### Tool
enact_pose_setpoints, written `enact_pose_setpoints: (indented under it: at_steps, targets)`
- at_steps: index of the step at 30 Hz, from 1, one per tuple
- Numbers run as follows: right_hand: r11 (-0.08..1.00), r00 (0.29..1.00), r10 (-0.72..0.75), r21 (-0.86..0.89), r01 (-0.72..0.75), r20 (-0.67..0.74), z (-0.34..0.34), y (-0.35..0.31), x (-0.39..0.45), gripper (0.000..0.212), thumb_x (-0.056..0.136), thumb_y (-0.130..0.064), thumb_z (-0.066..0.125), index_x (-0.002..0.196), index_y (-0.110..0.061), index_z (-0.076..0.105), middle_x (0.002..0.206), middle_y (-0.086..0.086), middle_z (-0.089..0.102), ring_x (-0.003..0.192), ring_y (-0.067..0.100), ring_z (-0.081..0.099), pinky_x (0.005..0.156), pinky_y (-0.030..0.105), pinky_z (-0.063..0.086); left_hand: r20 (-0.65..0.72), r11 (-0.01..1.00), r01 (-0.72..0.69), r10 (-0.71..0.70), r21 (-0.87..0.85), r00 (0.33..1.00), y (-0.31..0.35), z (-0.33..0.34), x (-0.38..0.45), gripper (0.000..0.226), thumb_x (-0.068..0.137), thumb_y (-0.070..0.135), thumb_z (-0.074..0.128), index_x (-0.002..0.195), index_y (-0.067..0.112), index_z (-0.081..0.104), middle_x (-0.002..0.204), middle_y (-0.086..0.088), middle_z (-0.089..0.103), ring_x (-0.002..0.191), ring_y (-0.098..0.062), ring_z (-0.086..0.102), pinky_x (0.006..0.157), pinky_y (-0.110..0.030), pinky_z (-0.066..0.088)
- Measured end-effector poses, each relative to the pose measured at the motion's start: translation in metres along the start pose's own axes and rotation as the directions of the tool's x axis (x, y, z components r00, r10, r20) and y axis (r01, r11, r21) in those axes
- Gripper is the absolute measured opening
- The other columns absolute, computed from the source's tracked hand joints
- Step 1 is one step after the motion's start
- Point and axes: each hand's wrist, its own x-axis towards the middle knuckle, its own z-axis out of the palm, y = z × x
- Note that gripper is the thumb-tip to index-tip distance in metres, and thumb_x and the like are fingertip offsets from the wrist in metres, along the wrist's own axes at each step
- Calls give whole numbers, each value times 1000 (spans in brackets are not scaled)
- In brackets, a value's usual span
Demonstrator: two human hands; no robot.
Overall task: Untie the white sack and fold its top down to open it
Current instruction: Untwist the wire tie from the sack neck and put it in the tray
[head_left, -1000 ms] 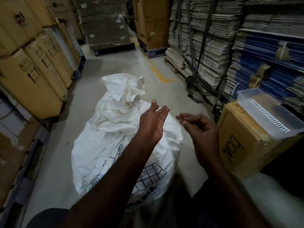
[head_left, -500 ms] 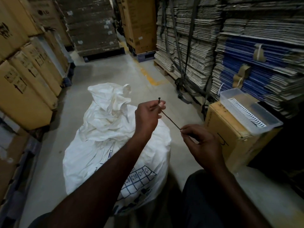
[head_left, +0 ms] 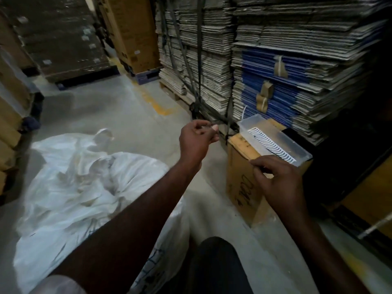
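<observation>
Fingers [head_left: 209,129] of your left hand [head_left: 196,139] and right hand [head_left: 273,177] are pinched narrow, off the white sack [head_left: 84,187] lying near left; whether they grip a tie between them cannot be told. Cardboard box [head_left: 239,187] stands right.

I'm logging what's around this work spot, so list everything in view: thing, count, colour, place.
white sack: one, white with dark print, on the floor at left, top crumpled.
cardboard box: one, brown with handwriting, on the floor right of the sack.
plastic tray: one, clear with a white ridged insert, on top of that box.
flattened cartons: several strapped stacks, grey and blue, behind the box.
tall boxes: brown, on pallets at the back and along the left edge; count unclear.
floor: grey, with a yellow line.
left hand: fingers pinched, raised right of the sack.
right hand: fingers pinched, in front of the box; whatever it pinches is too blurred to tell.
</observation>
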Motion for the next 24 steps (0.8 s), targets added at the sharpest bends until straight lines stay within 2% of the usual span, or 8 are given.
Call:
enact_pose_setpoints:
  at_steps: [4,8,12,16,18,21,24]
  targets:
    - [992,995,69,-97,-76,-78,-15,44,15,19,88,4,75,98,-11,82,95,-1,76,83,9,71,79,31,60,78,999,14,-18,51,997,-25,62,37,17,97,8,77,110,-3,76,90,-21,79,76,-26,77,81,-41,68]
    - [974,986,114,-181,-135,-124,-21,84,27,16,88,3,75,97,-9,82,94,2,76,80,11,71,77,29,59,113,978,-51,29,202,993,-54,106,69,15,96,14,80,105,3,82,86,-11,81,76,-17,78,74,-34,67]
    - [945,978,182,-258,-202,-99,-19,108,41,18,86,1,76,99,-11,81,97,4,77,81,18,73,77,38,63,181,911,-156,91,382,979,-81,135,101,14,91,22,84,100,11,85,83,1,81,77,-11,77,76,-35,66]
    - [855,940,341,-405,-323,-27,-13,120,66,17,89,-14,71,103,-19,80,104,3,79,93,27,75,81,43,63,265,832,-228,101,506,959,-93,163,128,2,89,15,84,89,14,84,77,4,78,72,-5,73,69,-24,58]
    - [781,909,417,-515,-354,9,-9,125,80,19,90,-17,66,103,-23,79,102,4,79,94,30,75,79,42,64,324,749,-310,135,585,936,-96,175,138,4,88,13,82,85,16,83,82,1,80,77,-8,75,75,-25,59]
    - [678,875,482,-651,-341,44,-3,133,97,19,90,-16,64,101,-23,78,100,6,78,95,32,75,76,38,63,396,598,-389,128,701,909,-106,190,149,2,88,20,82,90,21,81,89,1,81,79,-12,75,78,-33,64]
    - [613,850,522,-722,-319,68,5,136,106,14,89,-13,67,99,-20,75,102,9,76,97,33,74,73,38,60,430,370,-454,152,810,890,-115,201,151,14,90,33,80,97,21,79,98,-1,81,93,-21,77,85,-36,61]
